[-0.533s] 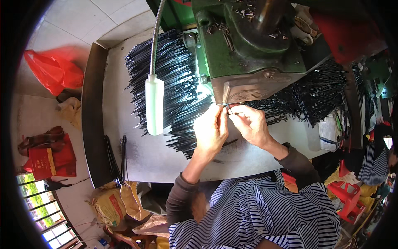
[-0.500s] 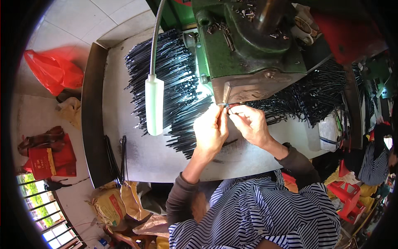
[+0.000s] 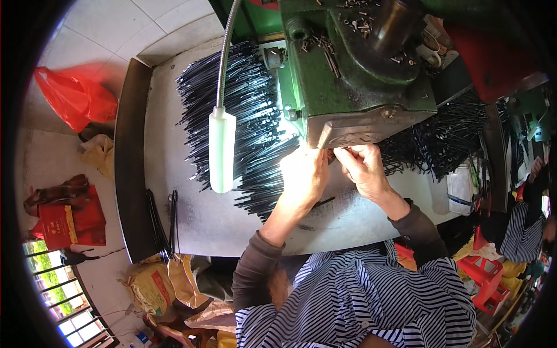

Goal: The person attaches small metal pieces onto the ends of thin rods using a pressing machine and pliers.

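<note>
Both my hands meet at the lower front edge of a green machine head (image 3: 360,81). My left hand (image 3: 304,177), brightly lit, has its fingers closed with the tips tucked up by the machine's edge. What they hold is hidden. Close beside it on the right, my right hand (image 3: 365,174) pinches thumb against forefinger, and the thing between them is too small to make out. Left of my left hand lies a big pile of thin black rods (image 3: 229,110) with shiny ends. A lower bunch of such rods (image 3: 264,185) reaches near my left wrist.
A white lamp (image 3: 222,153) on a bendable neck hangs over the left pile. More black rods (image 3: 447,133) lie right of the machine. The grey metal table (image 3: 185,226) has a raised dark rim (image 3: 130,168) at left. Small screws (image 3: 362,26) sit atop the machine. Another person's striped sleeve (image 3: 520,232) shows far right.
My left hand has moved slightly right and up, its fingertips now hidden by the machine's edge. My right hand has shifted a little right. The whole view has shifted slightly.
</note>
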`<control>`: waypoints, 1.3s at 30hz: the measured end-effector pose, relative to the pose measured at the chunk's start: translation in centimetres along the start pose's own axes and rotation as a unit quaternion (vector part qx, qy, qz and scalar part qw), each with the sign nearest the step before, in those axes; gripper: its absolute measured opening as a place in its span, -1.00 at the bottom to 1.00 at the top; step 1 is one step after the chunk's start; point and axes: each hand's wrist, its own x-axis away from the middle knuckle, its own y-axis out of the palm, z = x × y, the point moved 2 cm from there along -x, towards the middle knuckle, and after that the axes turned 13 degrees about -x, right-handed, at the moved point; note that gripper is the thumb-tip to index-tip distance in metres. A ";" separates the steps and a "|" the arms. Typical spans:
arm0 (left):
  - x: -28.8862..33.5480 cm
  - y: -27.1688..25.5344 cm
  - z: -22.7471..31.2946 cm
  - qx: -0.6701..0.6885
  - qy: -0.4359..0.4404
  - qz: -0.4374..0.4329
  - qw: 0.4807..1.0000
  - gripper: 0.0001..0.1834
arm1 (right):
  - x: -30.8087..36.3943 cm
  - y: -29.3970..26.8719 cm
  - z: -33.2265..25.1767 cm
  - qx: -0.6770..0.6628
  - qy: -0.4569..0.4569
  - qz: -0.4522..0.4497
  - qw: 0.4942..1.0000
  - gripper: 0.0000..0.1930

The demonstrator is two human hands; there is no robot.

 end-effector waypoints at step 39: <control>-0.6 -5.2 -5.5 -0.197 0.223 0.006 0.955 -0.81 | 8.2 -4.0 -1.5 0.423 -0.321 -0.263 0.806 -0.88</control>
